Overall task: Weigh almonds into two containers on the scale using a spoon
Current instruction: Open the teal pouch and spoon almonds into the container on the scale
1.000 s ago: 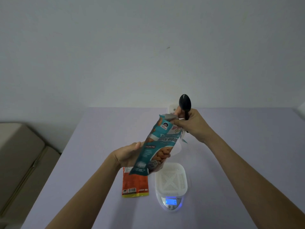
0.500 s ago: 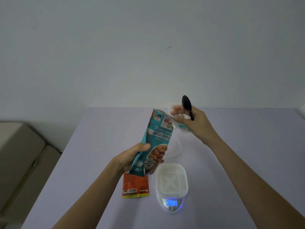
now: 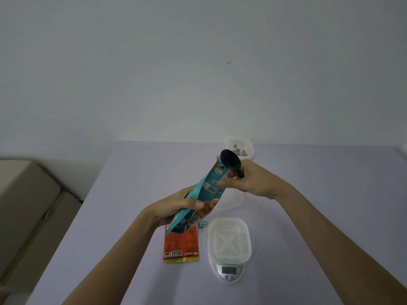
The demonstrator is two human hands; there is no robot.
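Observation:
My left hand (image 3: 176, 205) grips the lower half of a teal almond bag (image 3: 199, 194), held tilted above the table. My right hand (image 3: 251, 179) holds a black spoon (image 3: 231, 161) with its bowl pointing up, and its thumb and fingers pinch the bag's upper part. A white slotted container (image 3: 229, 238) sits on the small scale (image 3: 229, 271) below, near the front. A second white container (image 3: 240, 148) with a few almonds in it stands at the table's far edge.
An orange packet (image 3: 180, 247) lies flat left of the scale. A clear lid (image 3: 231, 201) rests behind the scale, partly hidden by the hands. A small teal clip (image 3: 202, 224) lies beside the packet. A beige sofa (image 3: 24, 212) stands left of the lavender table (image 3: 330, 194).
My right hand has come back down onto the bag's top with the spoon, and the bag has tilted further. The scale's display has gone from blue-lit to dim.

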